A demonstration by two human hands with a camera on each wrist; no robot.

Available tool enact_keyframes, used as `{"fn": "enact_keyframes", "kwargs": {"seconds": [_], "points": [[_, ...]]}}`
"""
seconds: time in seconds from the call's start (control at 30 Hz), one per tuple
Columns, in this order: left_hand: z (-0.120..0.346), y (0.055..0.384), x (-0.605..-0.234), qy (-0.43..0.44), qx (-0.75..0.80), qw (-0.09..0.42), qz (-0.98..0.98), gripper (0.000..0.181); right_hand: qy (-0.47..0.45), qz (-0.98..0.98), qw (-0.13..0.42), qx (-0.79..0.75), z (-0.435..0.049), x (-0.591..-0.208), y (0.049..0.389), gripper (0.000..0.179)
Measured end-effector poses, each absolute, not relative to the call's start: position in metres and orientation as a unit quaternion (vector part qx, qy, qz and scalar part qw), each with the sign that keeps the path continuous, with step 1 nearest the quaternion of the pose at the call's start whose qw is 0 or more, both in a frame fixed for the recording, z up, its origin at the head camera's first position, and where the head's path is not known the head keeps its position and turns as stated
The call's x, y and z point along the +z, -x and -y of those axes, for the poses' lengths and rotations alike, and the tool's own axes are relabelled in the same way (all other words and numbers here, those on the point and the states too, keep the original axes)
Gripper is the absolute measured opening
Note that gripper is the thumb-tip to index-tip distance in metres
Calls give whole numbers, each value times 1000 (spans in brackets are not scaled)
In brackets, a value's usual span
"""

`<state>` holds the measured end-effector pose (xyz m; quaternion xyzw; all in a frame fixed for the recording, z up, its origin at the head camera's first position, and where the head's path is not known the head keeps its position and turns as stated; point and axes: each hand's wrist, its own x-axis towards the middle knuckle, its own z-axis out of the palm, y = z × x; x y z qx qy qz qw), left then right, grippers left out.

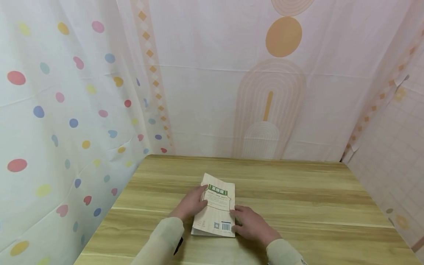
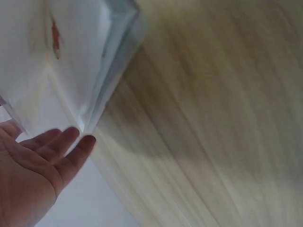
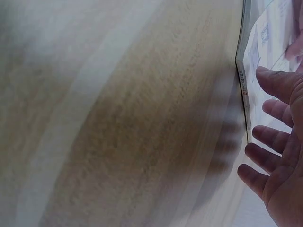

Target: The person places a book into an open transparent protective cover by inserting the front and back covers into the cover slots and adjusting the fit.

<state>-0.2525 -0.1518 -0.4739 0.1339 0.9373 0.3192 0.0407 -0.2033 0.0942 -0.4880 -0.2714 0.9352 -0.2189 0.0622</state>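
A thin softcover book (image 1: 216,206) with a cream cover, a green title label and a barcode lies on the wooden table. Its cover is raised a little at the left side, so the pages (image 2: 83,61) show from below in the left wrist view. At that raised edge my left hand (image 1: 191,202) holds the cover, thumb and a finger on top; its other fingers lie near the page edges. My right hand (image 1: 250,222) rests against the spine (image 3: 244,90) with fingers spread and fairly straight, its thumb close to the cover.
The wooden table (image 1: 298,198) extends around the book on every side. Behind it hangs a pale patterned curtain (image 1: 205,103), and at the left a curtain with coloured dots (image 1: 66,147). A grid-patterned cloth (image 1: 394,154) hangs at the right.
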Motion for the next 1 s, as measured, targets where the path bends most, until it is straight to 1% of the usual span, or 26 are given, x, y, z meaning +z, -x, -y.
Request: {"fn": "enact_keyframes", "kwargs": {"seconds": [0.13, 0.3, 0.37, 0.47, 0.7, 0.9, 1.0], "points": [[150, 251, -483, -113, 290, 53, -949, 64, 277, -934, 59, -217, -94, -489, 203, 50], [148, 250, -494, -102, 243, 57, -963, 65, 294, -932, 45, -208, -94, -490, 203, 42], [147, 249, -497, -110, 218, 53, -968, 63, 297, -932, 43, -202, -93, -491, 202, 41], [145, 247, -500, -130, 179, 51, -974, 57, 297, -934, 42, -195, -93, -491, 201, 44], [135, 238, -498, -182, 118, 50, -975, 44, 290, -939, 52, -178, -91, -491, 200, 47], [125, 232, -492, -219, 95, 52, -970, 49, 279, -943, 67, -170, -90, -491, 200, 48], [122, 232, -490, -226, 84, 43, -970, 46, 276, -943, 69, -171, -89, -491, 200, 48]]}}
